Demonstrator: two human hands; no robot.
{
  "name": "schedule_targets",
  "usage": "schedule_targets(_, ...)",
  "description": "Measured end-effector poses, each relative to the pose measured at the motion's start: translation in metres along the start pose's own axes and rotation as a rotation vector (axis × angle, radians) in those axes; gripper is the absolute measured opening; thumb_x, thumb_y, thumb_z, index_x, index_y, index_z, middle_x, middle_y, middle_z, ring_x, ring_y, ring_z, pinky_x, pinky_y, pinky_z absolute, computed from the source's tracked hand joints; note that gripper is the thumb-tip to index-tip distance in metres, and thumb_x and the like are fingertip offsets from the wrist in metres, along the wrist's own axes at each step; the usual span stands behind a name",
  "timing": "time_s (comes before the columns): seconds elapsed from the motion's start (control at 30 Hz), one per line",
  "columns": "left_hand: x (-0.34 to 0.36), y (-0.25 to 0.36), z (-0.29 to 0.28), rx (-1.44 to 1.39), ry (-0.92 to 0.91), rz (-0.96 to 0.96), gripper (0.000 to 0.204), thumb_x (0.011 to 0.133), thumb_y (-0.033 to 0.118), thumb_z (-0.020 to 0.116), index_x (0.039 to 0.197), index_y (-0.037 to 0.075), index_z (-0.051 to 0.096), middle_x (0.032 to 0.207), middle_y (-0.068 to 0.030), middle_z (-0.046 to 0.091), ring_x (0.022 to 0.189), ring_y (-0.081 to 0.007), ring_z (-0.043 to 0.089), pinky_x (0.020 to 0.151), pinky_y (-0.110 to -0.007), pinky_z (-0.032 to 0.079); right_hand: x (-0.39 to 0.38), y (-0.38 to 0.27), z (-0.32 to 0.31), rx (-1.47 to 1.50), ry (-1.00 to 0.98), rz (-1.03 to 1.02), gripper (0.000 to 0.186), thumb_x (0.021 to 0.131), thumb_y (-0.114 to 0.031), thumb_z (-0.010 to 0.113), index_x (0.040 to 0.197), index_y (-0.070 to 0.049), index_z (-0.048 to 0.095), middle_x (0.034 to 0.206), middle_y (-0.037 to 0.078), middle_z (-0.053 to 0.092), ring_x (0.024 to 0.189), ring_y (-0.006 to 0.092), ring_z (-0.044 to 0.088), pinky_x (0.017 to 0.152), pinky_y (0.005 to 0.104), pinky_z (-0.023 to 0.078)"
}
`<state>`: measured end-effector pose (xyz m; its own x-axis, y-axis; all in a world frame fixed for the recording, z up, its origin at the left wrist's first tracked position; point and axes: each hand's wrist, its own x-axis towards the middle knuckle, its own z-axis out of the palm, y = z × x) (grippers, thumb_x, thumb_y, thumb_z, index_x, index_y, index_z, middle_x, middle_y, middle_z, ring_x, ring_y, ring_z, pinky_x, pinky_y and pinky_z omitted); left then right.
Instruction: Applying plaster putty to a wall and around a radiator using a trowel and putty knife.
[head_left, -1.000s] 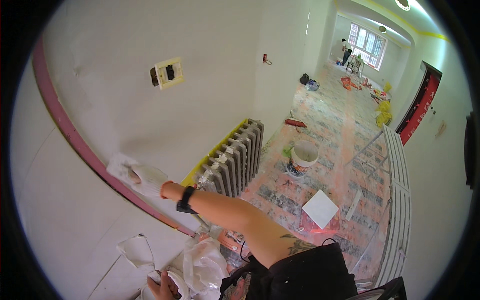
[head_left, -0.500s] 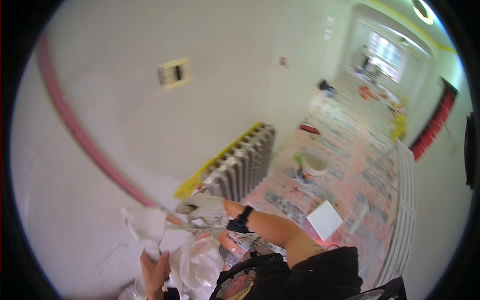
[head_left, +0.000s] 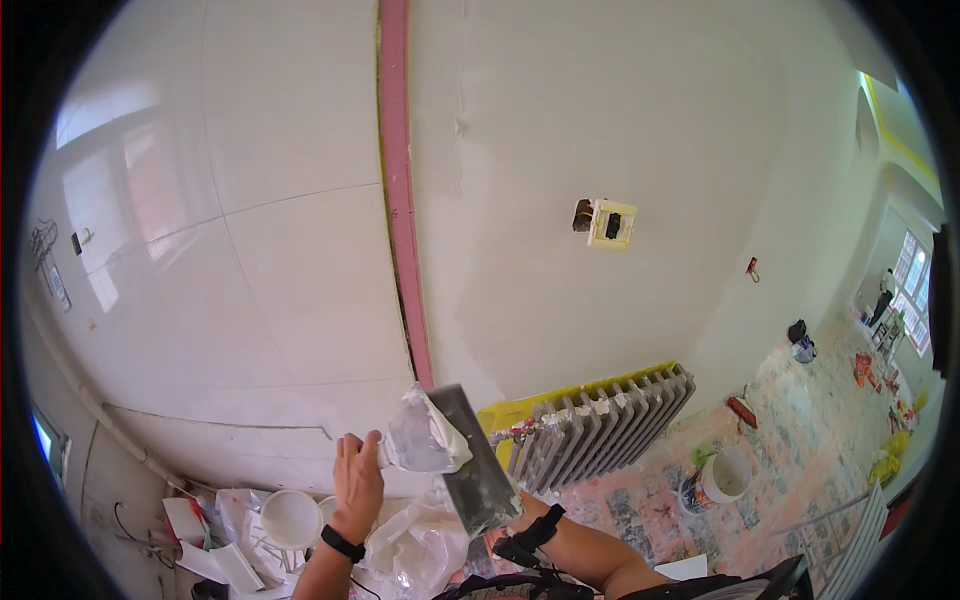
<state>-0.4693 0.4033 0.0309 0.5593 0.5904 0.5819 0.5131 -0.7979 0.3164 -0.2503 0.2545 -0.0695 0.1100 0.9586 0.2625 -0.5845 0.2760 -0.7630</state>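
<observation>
My left hand (head_left: 357,487) is closed around the handle of a putty knife (head_left: 412,442), whose wide blade carries a thick mass of white putty. The blade lies against the face of a grey rectangular plastering trowel (head_left: 478,470), which stands tilted in front of the wall. My right hand (head_left: 514,510) holds the trowel from behind. The trowel hides most of that hand, so its fingers do not show. White smears mark the trowel's lower end. Beyond both tools, a pink vertical strip (head_left: 401,190) parts glossy tile from the pale plastered wall (head_left: 520,310).
A grey radiator (head_left: 605,425) with yellow covering behind it stands close to my right forearm. Low on the left are a white bucket (head_left: 291,520), crumpled plastic sheeting (head_left: 415,550) and white scraps. Another bucket (head_left: 726,476) stands on the stained floor. An opened switch box (head_left: 611,224) sits in the wall.
My view has swung left toward the tiled wall and pink strip. The trowel, seen nearly edge-on before, now shows its face, and the putty knife has come across onto it.
</observation>
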Motion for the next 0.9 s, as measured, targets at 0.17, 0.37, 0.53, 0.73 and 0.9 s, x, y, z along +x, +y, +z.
schedule_targets(0.17,-0.01,-0.025,-0.01,-0.204,-0.085,-0.144,0.018,0.086,0.006,0.073,0.101,0.001,0.066,0.08,-0.012,0.064,0.074,-0.0295,0.065,0.068,-0.045,0.052,0.052,-0.085,0.028,0.146,0.011,-0.153,0.035,0.108,-0.025,0.053,0.134,-0.002,0.055,0.12,0.01,0.066,0.108,0.0188,0.065,0.088,0.034,0.057)
schedule_targets(0.37,-0.004,0.003,-0.067,-0.764,-0.579,-0.551,0.032,0.088,0.022,0.081,0.1,-0.003,0.066,0.076,-0.0024,0.065,0.06,-0.0075,0.054,0.054,-0.027,0.046,0.072,-0.137,0.042,0.18,0.189,-0.208,0.038,0.108,-0.025,0.052,0.138,-0.003,0.051,0.128,0.011,0.062,0.113,0.0224,0.064,0.094,0.0372,0.057)
schedule_targets(0.53,0.001,0.006,-0.065,-1.016,-0.727,-0.342,0.032,0.089,0.022,0.08,0.106,-0.003,0.068,0.081,-0.0002,0.067,0.062,-0.0058,0.055,0.054,-0.026,0.046,0.084,-0.135,0.081,-0.779,-0.051,-0.077,0.022,0.101,-0.016,0.062,0.121,-0.008,0.057,0.106,0.006,0.064,0.092,0.0131,0.06,0.078,0.0302,0.052)
schedule_targets(0.73,0.0,0.0,-0.073,-1.106,-0.624,-0.561,0.029,0.095,0.019,0.074,0.109,-0.003,0.062,0.08,0.0004,0.065,0.067,-0.0074,0.057,0.059,-0.027,0.048,0.072,-0.179,0.051,-1.161,0.223,0.352,0.017,0.104,-0.023,0.059,0.107,-0.006,0.06,0.074,0.0,0.059,0.06,0.007,0.053,0.055,0.024,0.044)
schedule_targets(0.9,0.008,-0.002,-0.039,-1.118,-0.33,-0.547,0.033,0.095,0.018,0.074,0.116,-0.002,0.058,0.083,-0.0008,0.063,0.069,-0.0087,0.055,0.062,-0.028,0.048,0.072,-0.199,0.147,-0.902,0.169,0.287,0.034,0.109,-0.034,0.049,0.103,-0.004,0.064,0.075,-0.001,0.059,0.065,0.0068,0.054,0.059,0.0249,0.046)
